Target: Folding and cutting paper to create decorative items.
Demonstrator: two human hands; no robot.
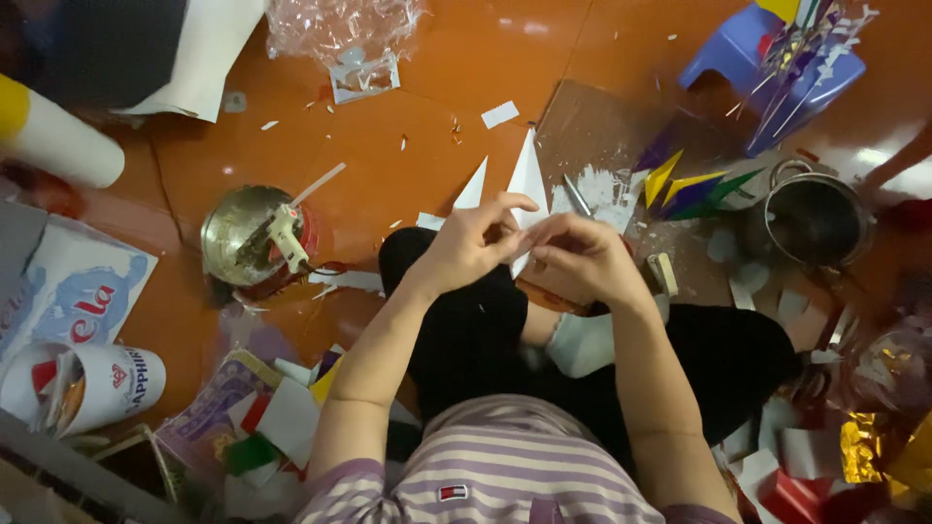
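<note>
White folded paper (527,180) — pinched at centre frame by both hands.
Left hand (468,245) and right hand (582,257) meet, forearms angled inward — fingers clamped on its lower edge.

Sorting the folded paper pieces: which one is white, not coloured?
The pointed white paper piece held by both hands, left hand and right hand; the coloured folded pieces lie untouched by the metal pot.

Glossy orange tiled floor (408,165), paper scraps scattered; blue plastic stool (748,58) upper right; glare patches on tiles.
</note>
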